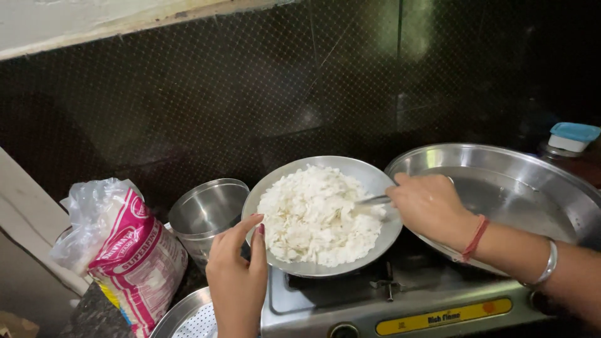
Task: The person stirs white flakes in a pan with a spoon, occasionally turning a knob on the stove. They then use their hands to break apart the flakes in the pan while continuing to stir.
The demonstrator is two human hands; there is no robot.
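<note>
From my remote post I see two bare forearms, neither covered by a sleeve. The right hand (429, 203) is followed at the wrist by a thin red thread tied in a loop, and farther up the forearm by a smooth, silver-coloured metal bangle. The left hand (236, 275) bears no ring, band or bangle that I can make out; its nails carry a dark reddish polish, clearest on the thumb and forefinger.

A pink-and-white bag (128, 253) by a steel tumbler (206, 213), a wide steel tray (532, 181) right, a blue-lidded jar (571, 139) behind
</note>
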